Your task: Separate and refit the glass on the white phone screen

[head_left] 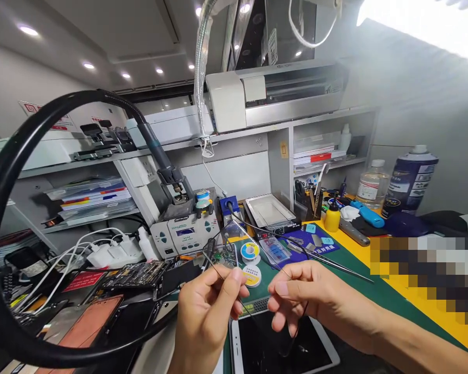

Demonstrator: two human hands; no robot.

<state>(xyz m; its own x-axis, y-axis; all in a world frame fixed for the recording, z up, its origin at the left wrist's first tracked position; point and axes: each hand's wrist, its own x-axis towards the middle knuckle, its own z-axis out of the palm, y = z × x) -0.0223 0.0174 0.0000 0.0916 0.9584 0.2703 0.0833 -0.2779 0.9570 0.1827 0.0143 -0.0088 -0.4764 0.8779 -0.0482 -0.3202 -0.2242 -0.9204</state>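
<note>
Both hands are raised over a white-framed tablet [284, 345] that lies on the green mat. My left hand [212, 306] is closed, thumb against fingertips, on a thin black wire [246, 307] that sticks out above and below the fingers. To its right, my right hand [308, 296] pinches thumb to index finger, with the other fingers curled below. A dark thin strand passes by the right fingers, and what lies between those fingertips is too small to make out. The two hands do not touch.
A black ring lamp [8, 156] arches across the left. Behind the hands are solder spools [250, 251], tweezers [343, 267] and a soldering station [185, 234]. Phones and circuit boards [134, 275] crowd the left. A yellow bottle [332, 217] and spray can [411, 179] stand right.
</note>
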